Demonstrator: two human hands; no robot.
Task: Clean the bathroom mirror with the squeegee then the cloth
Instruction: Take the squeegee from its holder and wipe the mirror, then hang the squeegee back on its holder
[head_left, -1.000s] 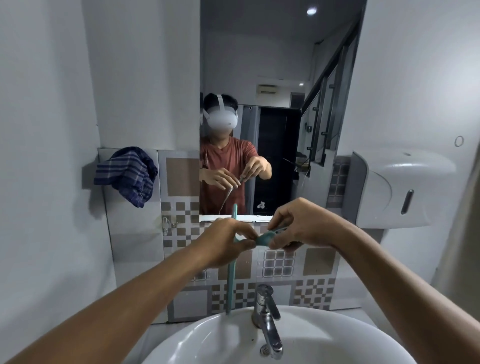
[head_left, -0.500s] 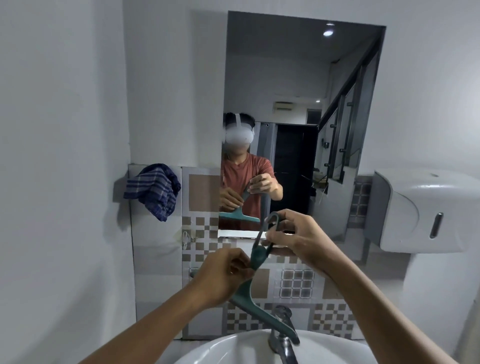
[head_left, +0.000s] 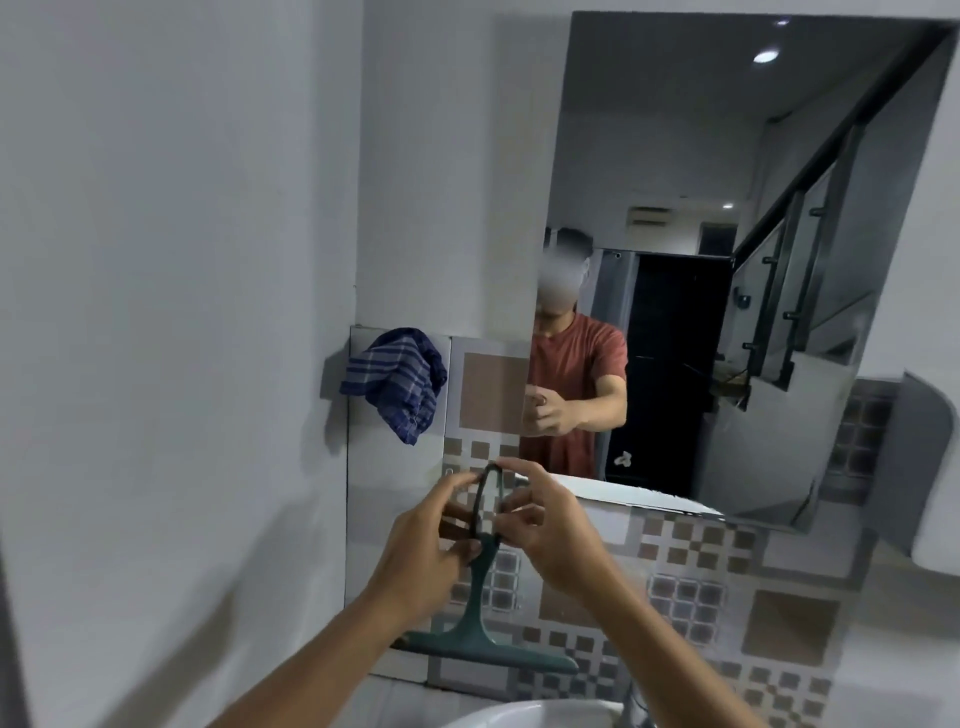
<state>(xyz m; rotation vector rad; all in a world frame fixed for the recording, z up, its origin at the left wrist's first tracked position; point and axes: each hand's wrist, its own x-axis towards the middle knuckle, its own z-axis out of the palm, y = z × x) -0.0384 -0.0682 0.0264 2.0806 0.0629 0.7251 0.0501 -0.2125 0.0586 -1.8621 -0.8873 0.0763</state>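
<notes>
Two hands grip one squeegee (head_left: 480, 613) below the mirror (head_left: 727, 260). Left hand (head_left: 426, 545): fingers closed on the handle loop. Right hand (head_left: 550, 525): fingertips pinching the same loop. Long axis runs vertical, blade lowest, level. The mirror lies up and right, nearer the right hand. The cloth (head_left: 397, 382) hangs left, untouched.
</notes>
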